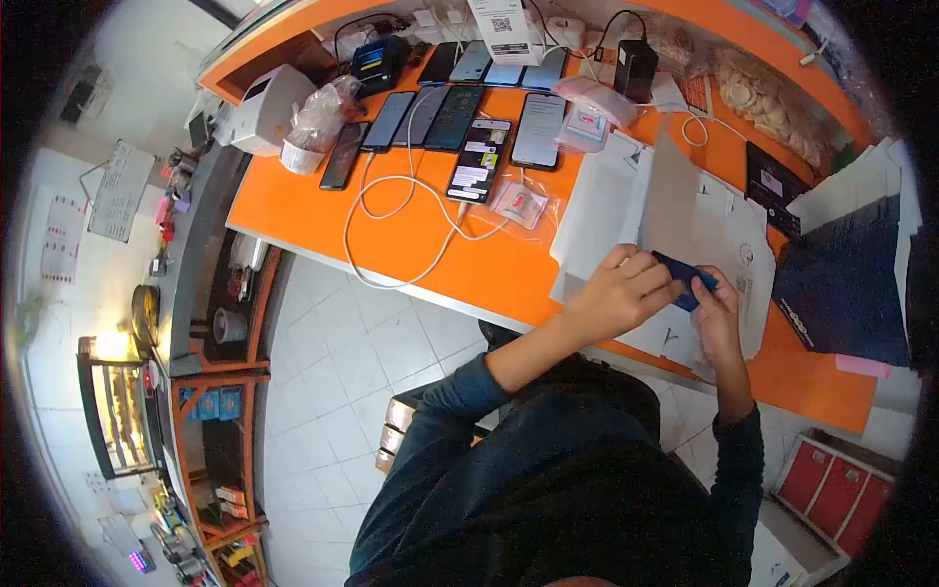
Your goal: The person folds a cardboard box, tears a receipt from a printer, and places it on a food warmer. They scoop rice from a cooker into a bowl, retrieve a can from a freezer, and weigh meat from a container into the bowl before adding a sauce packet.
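The left hand point(634, 286) and right hand point(717, 305) both grasp a flat blue object point(679, 270) above the papers point(719, 230) on the orange counter point(284, 210). Farther left lie several phones point(479, 161); a blue folder point(849, 279) sits to the right.

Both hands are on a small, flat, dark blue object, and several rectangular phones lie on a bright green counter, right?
Wrong colour: the head view shows a bright orange counter. Several rectangular phones do lie on it, and left hand and right hand are on the small, flat, dark blue object.
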{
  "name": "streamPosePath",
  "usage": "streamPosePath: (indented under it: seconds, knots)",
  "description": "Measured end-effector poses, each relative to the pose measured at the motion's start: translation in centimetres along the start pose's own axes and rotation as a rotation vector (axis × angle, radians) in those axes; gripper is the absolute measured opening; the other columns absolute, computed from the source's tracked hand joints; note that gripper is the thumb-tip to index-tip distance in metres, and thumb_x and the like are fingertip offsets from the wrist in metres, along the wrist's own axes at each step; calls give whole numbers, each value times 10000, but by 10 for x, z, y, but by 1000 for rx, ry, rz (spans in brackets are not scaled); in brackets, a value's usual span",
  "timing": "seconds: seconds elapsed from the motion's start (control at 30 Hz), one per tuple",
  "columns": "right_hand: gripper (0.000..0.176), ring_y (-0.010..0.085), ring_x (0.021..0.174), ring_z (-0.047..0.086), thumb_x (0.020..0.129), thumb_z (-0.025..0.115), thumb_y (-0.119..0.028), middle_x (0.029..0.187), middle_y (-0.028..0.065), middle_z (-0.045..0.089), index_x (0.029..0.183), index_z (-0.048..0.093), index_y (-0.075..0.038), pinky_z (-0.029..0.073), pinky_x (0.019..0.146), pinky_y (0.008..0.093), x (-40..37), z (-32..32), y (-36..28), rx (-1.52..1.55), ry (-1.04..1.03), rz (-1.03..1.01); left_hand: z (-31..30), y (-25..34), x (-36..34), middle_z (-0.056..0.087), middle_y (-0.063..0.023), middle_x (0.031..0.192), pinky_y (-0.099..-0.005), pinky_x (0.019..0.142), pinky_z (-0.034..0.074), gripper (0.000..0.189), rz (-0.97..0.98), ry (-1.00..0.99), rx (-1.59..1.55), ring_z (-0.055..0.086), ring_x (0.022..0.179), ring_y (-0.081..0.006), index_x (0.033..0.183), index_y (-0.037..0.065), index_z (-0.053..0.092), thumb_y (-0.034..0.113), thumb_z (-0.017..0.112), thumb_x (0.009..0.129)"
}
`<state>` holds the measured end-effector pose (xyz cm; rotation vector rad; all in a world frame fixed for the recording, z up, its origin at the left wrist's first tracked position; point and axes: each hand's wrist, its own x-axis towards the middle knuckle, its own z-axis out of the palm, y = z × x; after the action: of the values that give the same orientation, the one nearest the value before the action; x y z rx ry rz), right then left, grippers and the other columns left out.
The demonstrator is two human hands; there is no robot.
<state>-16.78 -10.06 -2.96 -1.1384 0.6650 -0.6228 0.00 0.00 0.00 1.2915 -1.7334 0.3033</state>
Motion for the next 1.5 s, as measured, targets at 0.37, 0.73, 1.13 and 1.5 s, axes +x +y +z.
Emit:
streamPosePath:
  seconds: [0.37, 0.73, 1.13, 1.5]
  knots:
    - [118, 70, 725, 434, 828, 509, -105, 774, 27, 470, 856, 455, -4, 361, 673, 189, -21, 20, -14, -462, -3, -347, -1, 6, 6, 534, 36, 841, -313, 752, 299, 185, -91, -123, 51, 462, 832, -165, 785, 167, 606, 148, 598, 601]
    - [429, 247, 965, 476, 840, 393, -329, 1035, 145, 473, 1167, 364, -51, 370, 835, 376, -81, 69, -91, -1100, 382, -1616, -26, -31, 52, 495, -41, 1086, -389, 689, 370, 334, 255, 257, 2, 449, 943, -260, 977, 208, 547, 193, 594, 647]
    - [245, 271, 923, 504, 856, 437, -188, 1069, 181, 486, 964, 505, 22, 431, 774, 366, -31, 90, -39, -918, 863, -1172, -68, -1, 29, 449, -2, 1151, -380, 757, 323, 216, 222, 171, 2, 428, 999, -246, 890, 143, 570, 221, 548, 689]
    - [175, 275, 834, 550, 645, 606, 82, 906, 157, 577, 794, 548, 11, 450, 726, 374, -21, 127, -51, -859, 438, -1178, -96, -8, 13, 480, 41, 1138, -357, 837, 295, 299, 233, 84, 23, 404, 1091, -238, 957, 119, 605, 208, 582, 672]
